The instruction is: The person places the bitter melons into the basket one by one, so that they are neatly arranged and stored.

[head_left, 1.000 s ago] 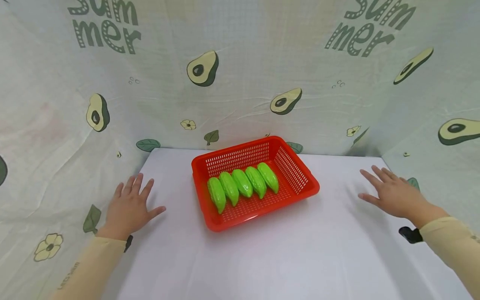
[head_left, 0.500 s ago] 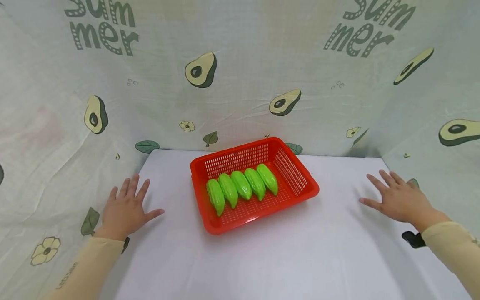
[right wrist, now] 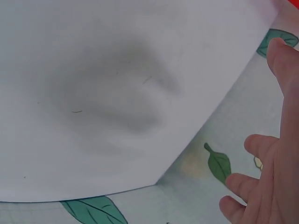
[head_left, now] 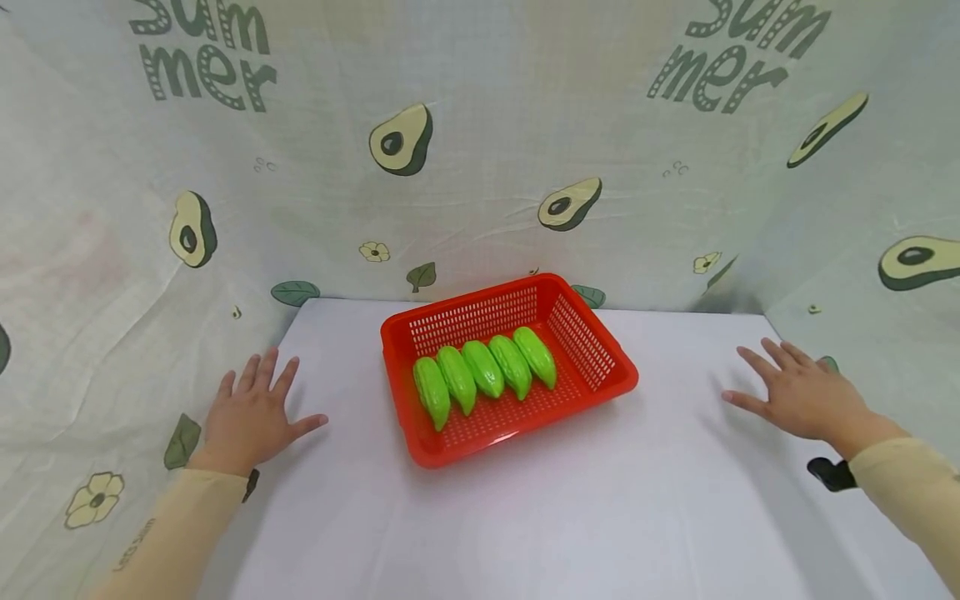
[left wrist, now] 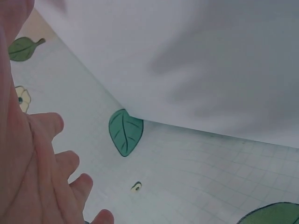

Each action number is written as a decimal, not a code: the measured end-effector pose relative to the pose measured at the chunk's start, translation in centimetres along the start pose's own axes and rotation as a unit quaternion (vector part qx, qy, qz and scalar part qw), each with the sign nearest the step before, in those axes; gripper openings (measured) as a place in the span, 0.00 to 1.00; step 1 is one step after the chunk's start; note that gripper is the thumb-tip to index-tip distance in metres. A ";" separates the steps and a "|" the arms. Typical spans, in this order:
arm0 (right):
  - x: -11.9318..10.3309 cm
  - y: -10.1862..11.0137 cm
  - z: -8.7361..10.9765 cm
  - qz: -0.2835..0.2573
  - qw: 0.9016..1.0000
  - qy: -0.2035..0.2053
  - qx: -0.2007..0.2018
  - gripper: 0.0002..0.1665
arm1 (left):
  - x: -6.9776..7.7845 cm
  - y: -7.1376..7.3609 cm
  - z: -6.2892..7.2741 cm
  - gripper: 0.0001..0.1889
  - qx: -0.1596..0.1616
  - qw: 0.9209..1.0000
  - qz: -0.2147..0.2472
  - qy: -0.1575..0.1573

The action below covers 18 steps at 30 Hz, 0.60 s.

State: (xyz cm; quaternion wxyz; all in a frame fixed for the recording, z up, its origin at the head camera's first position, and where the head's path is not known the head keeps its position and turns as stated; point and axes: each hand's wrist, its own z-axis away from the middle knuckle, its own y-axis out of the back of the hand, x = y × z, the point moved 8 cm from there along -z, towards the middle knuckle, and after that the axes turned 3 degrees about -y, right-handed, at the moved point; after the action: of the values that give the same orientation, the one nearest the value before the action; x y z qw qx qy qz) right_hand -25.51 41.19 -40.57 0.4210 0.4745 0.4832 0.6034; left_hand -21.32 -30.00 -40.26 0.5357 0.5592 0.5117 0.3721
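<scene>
A red plastic basket (head_left: 596, 350) stands at the middle back of the white table (head_left: 525, 517). Several green ridged gourds (head_left: 483, 367) lie side by side in it. My left hand (head_left: 251, 412) hovers flat over the table's left edge with its fingers spread and holds nothing. My right hand (head_left: 798, 392) is spread the same way over the right side, also holding nothing. Both hands are well apart from the basket. The left wrist view shows my left palm and fingers (left wrist: 42, 177) above the table's edge; the right wrist view shows my right fingers (right wrist: 280, 60) casting a shadow on the table.
A cloth backdrop (head_left: 480, 167) printed with avocados, leaves and "Summer" lettering walls the table at the back and both sides. Bare white tabletop lies in front of the basket and beside it.
Both hands have drifted slightly outward and toward me; the left moved left, the right moved right. The basket and gourds have not moved.
</scene>
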 end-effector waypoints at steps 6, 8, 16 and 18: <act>0.3 0.4 -0.2 0.013 1.000 -0.001 -0.007 0.58 | 0.1 0.1 -0.1 0.55 -0.006 1.000 -0.002 0.001; 0.3 0.5 -0.2 0.013 1.000 -0.002 -0.010 0.58 | 0.1 0.2 -0.2 0.55 -0.003 1.000 -0.002 0.001; 0.2 0.4 -0.4 0.014 1.000 0.005 -0.018 0.58 | 0.1 -0.1 -0.4 0.55 -0.024 1.000 -0.007 0.003; 0.2 0.3 -0.5 0.016 1.000 0.007 -0.019 0.58 | 0.1 -0.2 -0.5 0.55 -0.030 1.000 -0.007 0.003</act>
State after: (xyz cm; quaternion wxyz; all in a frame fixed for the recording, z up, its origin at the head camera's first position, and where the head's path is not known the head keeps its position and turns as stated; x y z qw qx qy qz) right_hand -26.02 41.28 -40.28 0.4169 0.4701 0.4664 0.6225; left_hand -21.79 -29.80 -40.39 0.5531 0.5380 0.5057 0.3859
